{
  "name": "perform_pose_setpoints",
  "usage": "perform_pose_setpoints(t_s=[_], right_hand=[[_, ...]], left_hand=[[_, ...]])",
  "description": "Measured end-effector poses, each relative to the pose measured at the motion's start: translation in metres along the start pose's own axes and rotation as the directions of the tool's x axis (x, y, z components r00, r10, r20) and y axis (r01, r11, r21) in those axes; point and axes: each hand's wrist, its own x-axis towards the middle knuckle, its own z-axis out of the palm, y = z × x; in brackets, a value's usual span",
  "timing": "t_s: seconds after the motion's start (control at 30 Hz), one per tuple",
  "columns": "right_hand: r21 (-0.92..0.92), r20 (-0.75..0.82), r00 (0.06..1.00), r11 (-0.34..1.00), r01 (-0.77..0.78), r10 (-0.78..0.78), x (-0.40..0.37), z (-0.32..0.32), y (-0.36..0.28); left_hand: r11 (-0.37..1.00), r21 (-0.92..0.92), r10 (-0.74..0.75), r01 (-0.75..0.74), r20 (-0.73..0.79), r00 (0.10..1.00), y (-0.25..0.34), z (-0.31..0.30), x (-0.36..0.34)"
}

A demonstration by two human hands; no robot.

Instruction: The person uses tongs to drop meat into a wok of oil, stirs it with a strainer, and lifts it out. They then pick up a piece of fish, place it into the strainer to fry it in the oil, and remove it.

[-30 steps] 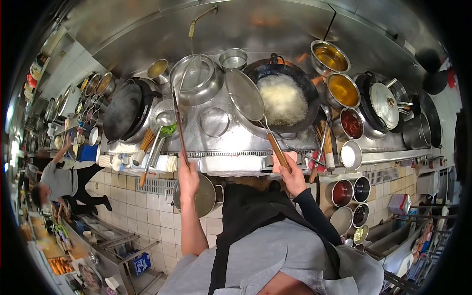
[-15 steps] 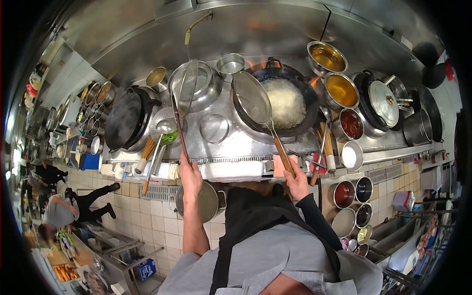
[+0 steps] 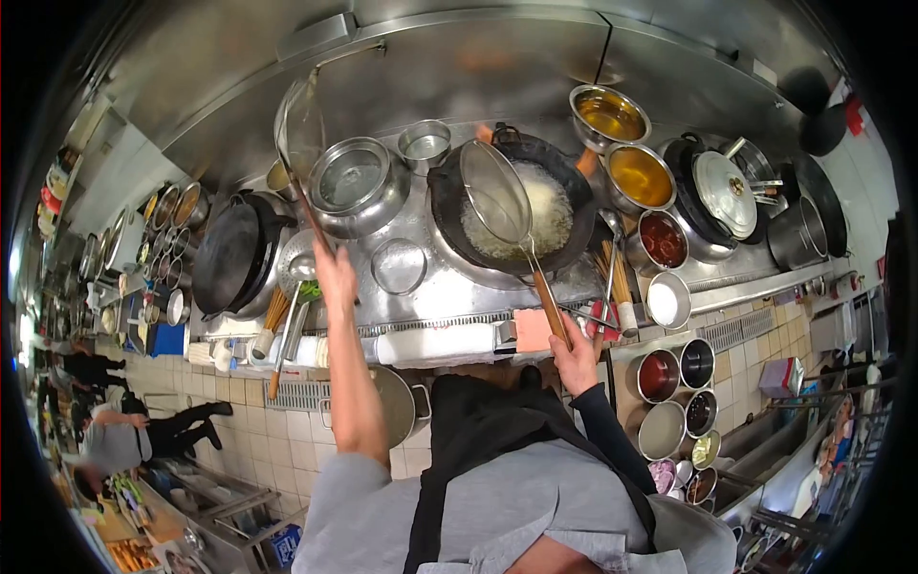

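My left hand is closed around the dark handle of a long-handled mesh strainer, raised toward the back wall and seen nearly edge-on. In my right hand is the wooden handle of a second mesh strainer. Its bowl hangs over the left part of a wok with pale, foaming oil. Below my left wrist lie a perforated ladle and a solid ladle, with some green vegetable beside them. A lidless steel pot stands between the strainers.
Bowls of yellow oil and red sauce stand right of the wok. A dark wok sits at left, a lidded pan at right. A stockpot stands on the floor. Another person is at far left.
My left hand has moved forward and left, carrying its strainer up toward the back wall. The right strainer stays over the wok, slightly shifted. The whole view has shifted a little.
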Motion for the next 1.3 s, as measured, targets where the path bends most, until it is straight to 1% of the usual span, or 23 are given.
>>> perform_pose_setpoints(t_s=[0.03, 0.07, 0.1, 0.13, 0.17, 0.2, 0.23, 0.33, 0.37, 0.47, 0.57, 0.67, 0.7, 0.8, 0.83, 0.9, 0.93, 0.97, 1.0, 1.03, 1.07, 1.17, 1.3], right_hand=[[0.01, -0.014, 0.999, 1.0, -0.029, 0.029, -0.003, -0.003, 0.0], [0.03, -0.028, 0.995, 0.995, -0.091, 0.092, -0.007, -0.006, -0.009], [0.05, -0.038, 0.987, 0.987, -0.152, 0.154, -0.009, -0.008, -0.013], [0.052, -0.048, 0.992, 0.992, -0.116, 0.118, -0.008, -0.009, -0.012], [0.052, -0.058, 0.995, 0.996, -0.078, 0.081, -0.006, -0.012, -0.008], [0.048, -0.065, 0.997, 0.998, -0.039, 0.042, -0.004, -0.016, -0.003], [-0.025, -0.073, 0.997, 0.999, 0.032, -0.034, 0.004, -0.022, 0.015], [0.085, -0.065, 0.993, 0.992, -0.093, 0.098, 0.009, -0.02, -0.009], [0.109, -0.08, 0.992, 0.99, -0.089, 0.098, 0.015, -0.017, -0.009], [0.163, -0.059, 0.987, 0.977, -0.136, 0.148, 0.02, -0.011, -0.025], [0.229, -0.061, 0.986, 0.964, -0.135, 0.152, 0.022, -0.003, -0.027], [0.255, -0.061, 0.986, 0.957, -0.136, 0.157, 0.019, -0.002, -0.032], [0.266, -0.064, 0.984, 0.953, -0.142, 0.165, 0.018, -0.002, -0.031], [0.281, -0.069, 0.983, 0.949, -0.144, 0.169, 0.016, -0.004, -0.031], [0.282, -0.075, 0.983, 0.949, -0.139, 0.166, 0.017, -0.008, -0.027], [0.259, -0.101, 0.981, 0.957, -0.135, 0.165, 0.018, -0.013, -0.021], [0.234, -0.123, 0.978, 0.963, -0.134, 0.166, 0.018, -0.016, -0.02], [0.208, -0.146, 0.975, 0.969, -0.133, 0.165, 0.019, -0.019, -0.019], [0.211, -0.162, 0.975, 0.971, -0.114, 0.15, 0.02, -0.021, -0.02], [0.214, -0.179, 0.974, 0.972, -0.096, 0.135, 0.02, -0.023, -0.02], [0.216, -0.197, 0.973, 0.973, -0.079, 0.122, 0.02, -0.025, -0.021], [0.166, -0.264, 0.961, 0.985, -0.045, 0.088, 0.028, -0.033, -0.006], [0.049, -0.286, 0.958, 0.999, -0.014, 0.028, 0.035, -0.047, -0.006]], left_hand=[[0.963, -0.143, -0.209, 0.227, 0.133, 0.969, 0.02, -0.013, -0.029], [0.858, -0.226, -0.404, 0.461, 0.258, 0.878, 0.04, -0.026, -0.058], [0.766, -0.352, -0.432, 0.538, 0.339, 0.836, 0.026, -0.033, -0.086], [0.664, -0.405, -0.481, 0.628, 0.412, 0.774, 0.016, -0.041, -0.115], [0.492, -0.489, -0.485, 0.721, 0.534, 0.693, 0.0, -0.05, -0.141], [0.387, -0.498, -0.536, 0.776, 0.564, 0.629, 0.002, -0.054, -0.163], [0.314, -0.506, -0.482, 0.803, 0.644, 0.594, -0.014, -0.057, -0.183], [0.024, -0.53, -0.381, 0.848, 0.779, 0.498, -0.063, -0.057, -0.225], [0.001, -0.539, -0.349, 0.842, 0.789, 0.505, -0.073, -0.054, -0.236], [-0.12, -0.571, -0.398, 0.812, 0.777, 0.488, -0.093, -0.047, -0.264], [-0.012, -0.497, -0.45, 0.868, 0.778, 0.439, -0.105, -0.047, -0.276], [-0.005, -0.407, -0.512, 0.914, 0.786, 0.347, -0.106, -0.05, -0.267], [0.056, -0.385, -0.568, 0.921, 0.746, 0.346, -0.107, -0.051, -0.267], [0.096, -0.395, -0.685, 0.914, 0.64, 0.349, -0.1, -0.058, -0.278], [0.083, -0.376, -0.713, 0.923, 0.625, 0.319, -0.12, -0.062, -0.292], [0.092, -0.345, -0.725, 0.934, 0.619, 0.3, -0.207, -0.07, -0.348], [0.444, 0.161, -0.761, 0.881, 0.587, 0.277, -0.232, -0.081, -0.373], [0.793, 0.477, -0.601, 0.379, 0.714, 0.359, -0.25, -0.099, -0.401], [0.774, 0.555, -0.412, -0.304, 0.807, 0.424, -0.265, -0.116, -0.426], [0.805, 0.504, -0.377, -0.314, 0.843, 0.384, -0.313, -0.127, -0.476], [0.833, 0.45, -0.341, -0.321, 0.875, 0.343, -0.325, -0.134, -0.505], [0.829, 0.539, -0.477, -0.148, 0.821, 0.314, -0.305, -0.154, -0.526], [0.847, 0.511, -0.444, -0.145, 0.831, 0.334, -0.301, -0.155, -0.535]])
